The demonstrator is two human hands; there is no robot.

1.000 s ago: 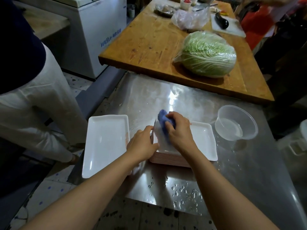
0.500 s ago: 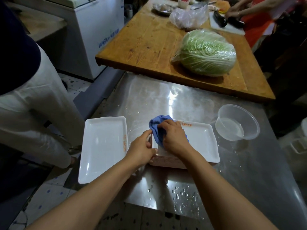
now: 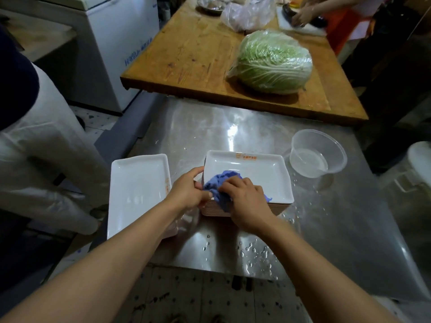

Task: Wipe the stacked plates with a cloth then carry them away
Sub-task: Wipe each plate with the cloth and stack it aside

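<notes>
A stack of white rectangular plates (image 3: 261,173) sits on the wet steel table (image 3: 326,217), its top plate bearing an orange mark on the far rim. My right hand (image 3: 247,201) grips a crumpled blue cloth (image 3: 219,185) and presses it onto the near left corner of the top plate. My left hand (image 3: 189,192) holds the stack's left edge, fingers curled round the rim. A second pile of white plates (image 3: 137,190) lies to the left, partly over the table's edge.
A clear plastic bowl (image 3: 318,155) with a little water stands right of the stack. Behind is a wooden table (image 3: 186,61) with a wrapped cabbage (image 3: 272,61). A person in white stands at the left (image 3: 42,141); another works at the far right (image 3: 303,15).
My right hand has dragged the cloth from the stack's far left corner toward me to its near left corner. The left hand stays on the stack's left edge.
</notes>
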